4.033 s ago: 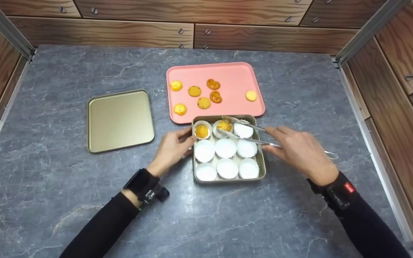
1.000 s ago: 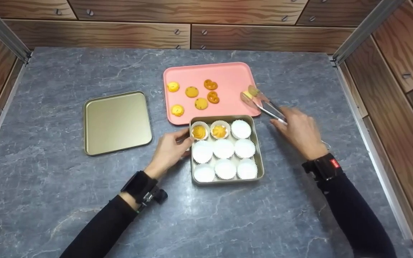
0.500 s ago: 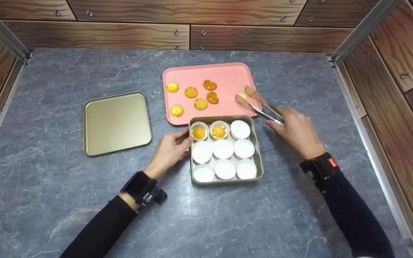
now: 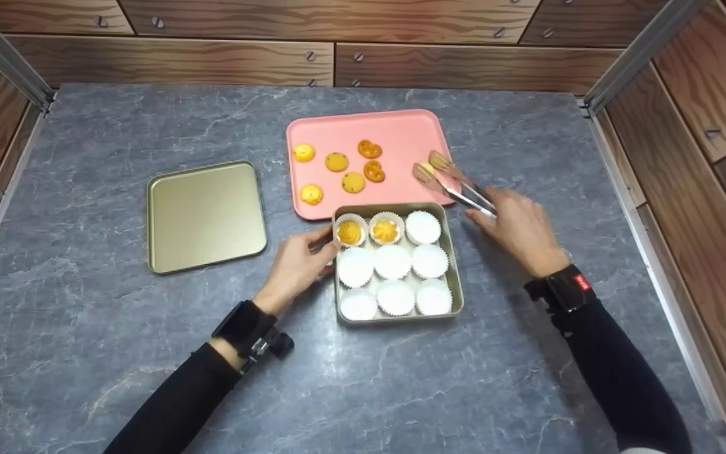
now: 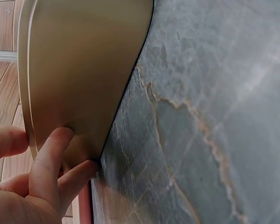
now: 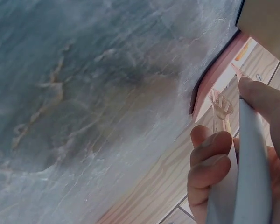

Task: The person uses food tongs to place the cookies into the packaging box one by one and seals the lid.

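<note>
My left hand (image 4: 303, 261) holds the left wall of the gold tin box (image 4: 457, 277), thumb at the rim and fingertips against the outside, as the left wrist view shows. White paper cups (image 4: 392, 261) fill the tin in rows. A piped yellow cookie (image 4: 351, 233) sits in the back left cup, another piped cookie (image 4: 386, 231) in the back middle one. My right hand (image 4: 520, 230) grips metal tongs (image 4: 473, 202) by both arms. Their tips straddle a small round yellow cookie (image 4: 427, 169) on the pink tray (image 4: 401, 129); the cookie is partly hidden.
On the tray also lie two piped cookies (image 4: 311, 194), two round speckled cookies (image 4: 353, 182) and two pretzel-shaped cookies (image 4: 374, 171). A flat gold lid (image 4: 207, 217) rests on the marbled table at left. Wood-patterned panels (image 4: 167, 60) border the table.
The tongs have left the back middle cup, where a piped cookie now sits, and moved to the tray's right side. Around them, the round cookie has shifted slightly left. My left hand stays put.
</note>
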`<state>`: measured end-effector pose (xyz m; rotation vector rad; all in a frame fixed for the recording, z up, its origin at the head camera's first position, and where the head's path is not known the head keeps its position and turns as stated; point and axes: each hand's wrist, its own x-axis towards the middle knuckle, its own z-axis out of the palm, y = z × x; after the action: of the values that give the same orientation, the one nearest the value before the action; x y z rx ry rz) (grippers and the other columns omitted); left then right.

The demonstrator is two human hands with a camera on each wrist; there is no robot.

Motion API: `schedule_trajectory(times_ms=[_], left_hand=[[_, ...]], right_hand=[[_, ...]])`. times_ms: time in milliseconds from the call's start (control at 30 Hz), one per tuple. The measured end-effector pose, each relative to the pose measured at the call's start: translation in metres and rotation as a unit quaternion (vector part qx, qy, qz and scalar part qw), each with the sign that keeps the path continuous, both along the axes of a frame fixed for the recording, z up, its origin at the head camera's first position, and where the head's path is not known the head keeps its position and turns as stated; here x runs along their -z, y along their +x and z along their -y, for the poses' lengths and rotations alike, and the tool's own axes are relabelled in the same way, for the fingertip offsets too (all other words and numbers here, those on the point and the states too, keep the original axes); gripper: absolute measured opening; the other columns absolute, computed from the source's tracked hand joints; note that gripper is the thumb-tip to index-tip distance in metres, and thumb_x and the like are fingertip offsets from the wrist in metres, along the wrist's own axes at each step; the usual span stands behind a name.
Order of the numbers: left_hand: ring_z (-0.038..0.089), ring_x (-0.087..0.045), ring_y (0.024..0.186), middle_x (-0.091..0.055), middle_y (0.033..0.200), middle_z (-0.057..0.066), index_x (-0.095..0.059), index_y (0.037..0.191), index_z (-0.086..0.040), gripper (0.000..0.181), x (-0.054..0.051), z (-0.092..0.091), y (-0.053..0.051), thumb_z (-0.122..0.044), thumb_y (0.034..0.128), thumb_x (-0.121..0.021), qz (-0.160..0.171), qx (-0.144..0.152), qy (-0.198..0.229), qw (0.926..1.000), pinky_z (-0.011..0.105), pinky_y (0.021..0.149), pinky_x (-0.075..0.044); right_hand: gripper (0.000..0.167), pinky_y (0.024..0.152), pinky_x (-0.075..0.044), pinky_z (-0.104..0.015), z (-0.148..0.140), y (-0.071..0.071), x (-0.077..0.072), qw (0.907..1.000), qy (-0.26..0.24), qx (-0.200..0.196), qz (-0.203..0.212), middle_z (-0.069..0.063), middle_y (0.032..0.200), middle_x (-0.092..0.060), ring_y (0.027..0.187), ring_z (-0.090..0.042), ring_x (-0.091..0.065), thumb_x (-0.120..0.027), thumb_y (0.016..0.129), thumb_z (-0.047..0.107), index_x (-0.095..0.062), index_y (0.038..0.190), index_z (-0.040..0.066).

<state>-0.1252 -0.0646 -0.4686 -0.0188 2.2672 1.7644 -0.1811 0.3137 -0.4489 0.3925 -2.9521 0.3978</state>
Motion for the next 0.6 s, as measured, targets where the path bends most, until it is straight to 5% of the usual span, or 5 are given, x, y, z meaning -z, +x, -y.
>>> schedule_trajectory(times_ms=[600], left_hand=[[0.02,-0.074,0.085,-0.064,0.138,0.019,-0.057,0.144,-0.001,0.05,0.0012,-0.0003,0.0001,-0.015,0.0979,-0.069,-0.01,-0.003,0.014,0.9999,0.033,0.076,-0.066]], right_hand=[[0.037,0.059,-0.056,-0.054,-0.0049,0.0034,0.0033,0.9996,-0.029,0.002,0.004,-0.015,0.086,-0.068,0.072,-0.035,-0.064,-0.075,0.097,0.032,-0.07,0.119,0.003]])
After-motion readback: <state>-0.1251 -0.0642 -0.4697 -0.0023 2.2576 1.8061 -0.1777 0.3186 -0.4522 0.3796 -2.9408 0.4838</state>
